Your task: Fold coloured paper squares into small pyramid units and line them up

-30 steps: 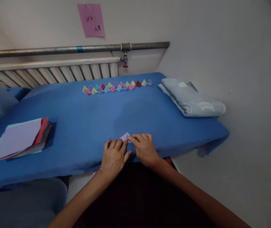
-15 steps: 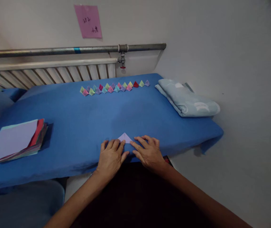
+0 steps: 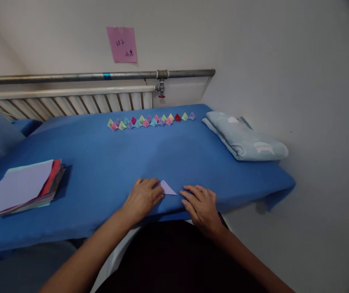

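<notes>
A small lilac sheet of origami paper (image 3: 168, 189), folded to a triangle, lies near the front edge of the blue-covered table (image 3: 101, 154). Its left corner is under the fingers of my left hand (image 3: 142, 197), which are closed on it; the thumb's grip is partly hidden. Just right of the paper's right tip, my right hand (image 3: 201, 204) hovers or rests with fingers spread, apart from the paper and holding nothing.
Several folded coloured paper pieces (image 3: 145, 123) stand in two rows along the back. A stack of coloured paper (image 3: 24, 183) lies at left, a folded pale blanket (image 3: 244, 138) at right. Behind are a radiator (image 3: 85, 103) and a pipe (image 3: 70, 77).
My right hand has left the paper and moved right. My left fingers have shifted onto its left corner, and a crease line no longer shows down its middle. The view has tilted up slightly.
</notes>
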### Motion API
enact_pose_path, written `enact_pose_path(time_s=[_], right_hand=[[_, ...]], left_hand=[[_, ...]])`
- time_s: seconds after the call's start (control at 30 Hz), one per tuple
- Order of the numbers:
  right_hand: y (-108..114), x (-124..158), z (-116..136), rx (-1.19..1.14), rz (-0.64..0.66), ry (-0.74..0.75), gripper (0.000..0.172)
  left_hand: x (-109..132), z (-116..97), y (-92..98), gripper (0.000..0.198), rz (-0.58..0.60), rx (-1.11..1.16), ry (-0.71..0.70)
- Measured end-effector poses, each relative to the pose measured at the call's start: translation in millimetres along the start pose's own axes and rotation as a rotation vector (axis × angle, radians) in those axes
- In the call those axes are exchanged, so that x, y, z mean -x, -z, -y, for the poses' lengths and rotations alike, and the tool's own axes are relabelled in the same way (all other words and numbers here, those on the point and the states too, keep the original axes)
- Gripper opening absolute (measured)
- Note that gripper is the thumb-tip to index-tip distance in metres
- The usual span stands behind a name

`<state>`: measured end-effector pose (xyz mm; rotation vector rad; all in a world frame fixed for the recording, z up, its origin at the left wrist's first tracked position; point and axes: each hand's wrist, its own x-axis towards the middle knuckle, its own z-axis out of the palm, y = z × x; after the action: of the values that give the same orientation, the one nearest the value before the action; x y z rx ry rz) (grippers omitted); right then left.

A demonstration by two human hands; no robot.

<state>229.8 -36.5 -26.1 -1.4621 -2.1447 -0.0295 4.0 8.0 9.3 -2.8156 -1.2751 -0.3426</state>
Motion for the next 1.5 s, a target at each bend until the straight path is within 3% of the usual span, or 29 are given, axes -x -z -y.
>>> enact_pose_path(time_s=[0.17,0.37,0.73,1.1,1.5], right_hand=[[-1.3,0.5,1.0,-0.014,-0.013,-0.019,0.027],[-3.5,0.5,-0.5,-0.019,-0.062,0.001,0.026],[-4.4,-0.1,1.3,-0.040,-0.097,0.000,0.024],[-3.7,0.5,2.0,-0.091,-0.098,-0.014,0.023],[-5.0,1.4,1.9,-0.069,-0.087,-0.015,0.025]], left_hand=[[-21.1,17.2,9.0,0.012,0.148,0.143,-0.119],[-36.0,28.0,10.5,0.008,0.277,0.289,-0.134],[-32.7,25.1,10.6,0.022,0.253,0.257,-0.095],[-36.4,33.1,11.9,0.020,0.299,0.228,-0.177],[-29.8,34.4,10.6,0.022,0.262,0.219,-0.202]])
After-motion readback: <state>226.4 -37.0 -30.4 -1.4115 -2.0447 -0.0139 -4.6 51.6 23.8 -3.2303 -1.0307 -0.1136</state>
